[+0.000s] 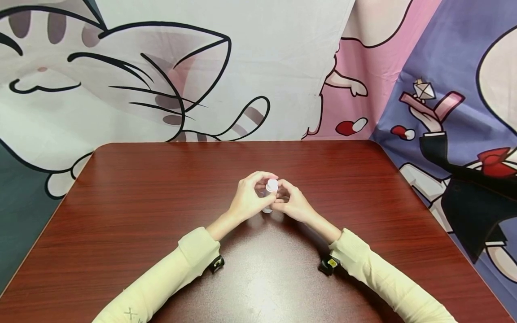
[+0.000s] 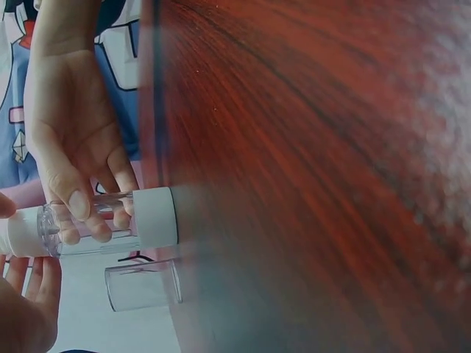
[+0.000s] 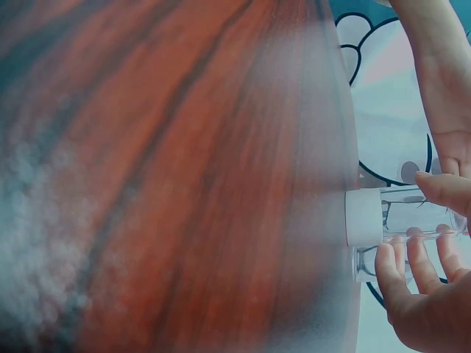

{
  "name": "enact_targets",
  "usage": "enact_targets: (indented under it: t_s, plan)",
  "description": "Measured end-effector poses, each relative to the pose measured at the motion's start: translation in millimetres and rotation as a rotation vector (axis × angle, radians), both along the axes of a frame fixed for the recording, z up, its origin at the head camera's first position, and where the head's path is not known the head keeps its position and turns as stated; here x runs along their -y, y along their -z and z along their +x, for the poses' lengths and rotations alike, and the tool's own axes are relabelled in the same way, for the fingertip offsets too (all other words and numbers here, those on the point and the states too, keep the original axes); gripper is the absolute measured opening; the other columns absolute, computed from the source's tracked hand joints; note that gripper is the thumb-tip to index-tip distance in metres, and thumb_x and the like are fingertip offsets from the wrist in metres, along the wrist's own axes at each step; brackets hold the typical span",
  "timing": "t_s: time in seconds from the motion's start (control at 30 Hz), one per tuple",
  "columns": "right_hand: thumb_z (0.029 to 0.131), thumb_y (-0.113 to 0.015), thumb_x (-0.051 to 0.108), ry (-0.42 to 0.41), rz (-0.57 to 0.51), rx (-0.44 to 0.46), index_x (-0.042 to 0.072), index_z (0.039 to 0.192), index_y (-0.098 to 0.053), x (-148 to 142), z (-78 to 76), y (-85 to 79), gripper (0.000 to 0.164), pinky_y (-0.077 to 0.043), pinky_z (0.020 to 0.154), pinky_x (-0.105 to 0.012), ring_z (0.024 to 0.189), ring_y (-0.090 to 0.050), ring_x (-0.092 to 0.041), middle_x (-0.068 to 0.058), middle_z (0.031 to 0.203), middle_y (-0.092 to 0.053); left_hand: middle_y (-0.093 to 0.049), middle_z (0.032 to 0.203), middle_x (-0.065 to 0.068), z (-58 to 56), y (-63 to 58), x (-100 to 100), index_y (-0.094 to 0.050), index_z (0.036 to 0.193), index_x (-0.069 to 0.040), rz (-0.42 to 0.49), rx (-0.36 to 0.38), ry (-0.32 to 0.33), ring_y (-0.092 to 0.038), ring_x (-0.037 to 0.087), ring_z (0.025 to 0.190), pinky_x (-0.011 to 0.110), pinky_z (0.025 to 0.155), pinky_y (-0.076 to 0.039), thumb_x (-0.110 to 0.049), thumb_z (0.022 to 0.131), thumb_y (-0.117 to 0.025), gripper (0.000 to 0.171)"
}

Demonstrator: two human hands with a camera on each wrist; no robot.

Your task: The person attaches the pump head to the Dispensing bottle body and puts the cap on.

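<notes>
A clear cylindrical bottle [image 2: 118, 239] with a white base [image 2: 156, 218] and a white top [image 1: 272, 185] stands upright over the table, between both hands. My right hand [image 1: 294, 204] grips its clear body, thumb [image 3: 445, 190] on one side and fingers [image 3: 421, 268] round the other. Around the white top, my left hand [image 1: 252, 197] pinches with thumb and fingers. Close beside the bottle, a small clear cup-like cover [image 2: 143, 287] stands on the table; in the head view the left hand mostly hides it.
The dark red-brown wooden table [image 1: 161, 188] has rounded far corners. Behind it hangs a cartoon-printed cloth [image 1: 282, 67]. Small black devices [image 1: 328, 264] sit at both sleeve cuffs. Glare whitens the table's near middle.
</notes>
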State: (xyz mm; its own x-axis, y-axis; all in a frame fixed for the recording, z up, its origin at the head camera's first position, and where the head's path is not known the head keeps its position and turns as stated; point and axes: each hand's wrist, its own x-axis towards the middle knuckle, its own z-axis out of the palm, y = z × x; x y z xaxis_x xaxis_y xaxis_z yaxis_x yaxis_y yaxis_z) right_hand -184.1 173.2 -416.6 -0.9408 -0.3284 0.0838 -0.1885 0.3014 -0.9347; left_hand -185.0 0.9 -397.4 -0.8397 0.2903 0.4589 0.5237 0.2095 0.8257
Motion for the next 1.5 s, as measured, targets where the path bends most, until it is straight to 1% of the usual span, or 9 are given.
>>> enact_targets:
  t_s: [0.2, 0.37, 0.53, 0.63, 0.77, 0.97, 1.13, 1.4, 1.5]
  plan:
    - [0.075, -0.073, -0.006, 0.001, 0.007, 0.007, -0.003, 0.111, -0.053, -0.2, 0.3, -0.4, 0.041, -0.058, 0.087, -0.029, 0.088, -0.060, -0.014, -0.015, 0.105, -0.060, -0.067, 0.106, 0.008, -1.8, 3.1, -0.2, -0.065, 0.111, -0.005, -0.011, -0.034, 0.026, -0.065, 0.018, 0.098, 0.028, 0.085, -0.058, -0.002, 0.074, -0.070, 0.038]
    - [0.075, -0.073, -0.005, -0.007, 0.018, 0.008, -0.003, 0.113, -0.053, -0.4, 0.1, -0.6, 0.043, -0.057, 0.087, -0.028, 0.091, -0.062, -0.014, -0.019, 0.107, -0.063, -0.067, 0.106, 0.008, -2.5, 3.4, -0.9, -0.065, 0.110, -0.005, -0.013, -0.026, 0.030, -0.065, 0.017, 0.098, 0.024, 0.085, -0.057, -0.005, 0.075, -0.076, 0.037]
    - [0.075, -0.074, -0.005, -0.007, 0.006, 0.017, -0.002, 0.114, -0.053, 0.7, 0.2, -0.8, 0.043, -0.057, 0.089, -0.028, 0.096, -0.064, -0.017, -0.019, 0.109, -0.063, -0.067, 0.104, 0.009, -3.7, 3.9, -2.0, -0.065, 0.108, -0.004, 0.024, -0.016, 0.034, -0.067, 0.018, 0.096, 0.022, 0.084, -0.057, -0.006, 0.074, -0.080, 0.037]
    - [0.075, -0.074, -0.005, -0.006, -0.005, 0.028, -0.002, 0.113, -0.053, 1.3, 0.2, -1.0, 0.043, -0.057, 0.089, -0.029, 0.096, -0.063, -0.017, -0.017, 0.110, -0.062, -0.068, 0.104, 0.010, -4.0, 4.5, -2.1, -0.066, 0.108, -0.004, 0.041, -0.024, 0.037, -0.068, 0.020, 0.095, 0.024, 0.084, -0.058, -0.002, 0.074, -0.079, 0.036]
    - [0.075, -0.073, -0.006, -0.003, 0.000, 0.022, -0.003, 0.111, -0.053, 0.8, 0.5, -1.0, 0.041, -0.057, 0.088, -0.028, 0.092, -0.062, -0.017, -0.016, 0.108, -0.060, -0.069, 0.104, 0.012, -3.5, 5.1, -1.6, -0.066, 0.109, -0.004, 0.034, -0.042, 0.048, -0.068, 0.021, 0.092, 0.028, 0.082, -0.059, 0.003, 0.074, -0.076, 0.037]
    - [0.075, -0.074, -0.005, 0.001, 0.024, 0.008, -0.003, 0.108, -0.052, -0.4, 0.6, -1.2, 0.039, -0.057, 0.087, -0.026, 0.091, -0.060, -0.016, -0.015, 0.108, -0.059, -0.069, 0.107, 0.010, -3.1, 5.0, -1.4, -0.065, 0.112, -0.006, -0.013, -0.069, 0.065, -0.066, 0.018, 0.091, 0.025, 0.078, -0.057, 0.000, 0.076, -0.071, 0.037]
    - [0.076, -0.074, -0.003, 0.002, 0.038, 0.004, -0.003, 0.109, -0.053, -0.9, 0.4, -1.5, 0.040, -0.057, 0.087, -0.026, 0.091, -0.060, -0.015, -0.015, 0.107, -0.059, -0.069, 0.109, 0.009, -3.4, 5.3, -2.1, -0.064, 0.114, -0.007, -0.037, -0.080, 0.073, -0.065, 0.018, 0.095, 0.027, 0.078, -0.057, -0.001, 0.076, -0.069, 0.039]
    - [0.077, -0.074, 0.000, 0.005, 0.086, -0.032, -0.003, 0.118, -0.054, -2.0, 1.1, -0.7, 0.045, -0.056, 0.086, -0.029, 0.092, -0.062, -0.017, -0.021, 0.106, -0.065, -0.070, 0.112, 0.007, -2.6, 6.2, -2.9, -0.063, 0.118, -0.010, -0.022, -0.028, 0.100, -0.065, 0.015, 0.099, 0.028, 0.083, -0.056, -0.006, 0.078, -0.074, 0.042]
    - [0.077, -0.073, -0.001, 0.004, 0.083, -0.037, -0.003, 0.116, -0.054, -1.7, 0.6, -0.9, 0.044, -0.056, 0.086, -0.029, 0.093, -0.062, -0.018, -0.021, 0.108, -0.065, -0.071, 0.110, 0.007, -1.0, 6.8, -2.5, -0.063, 0.119, -0.011, -0.013, -0.016, 0.085, -0.065, 0.015, 0.097, 0.030, 0.081, -0.056, -0.009, 0.078, -0.075, 0.043]
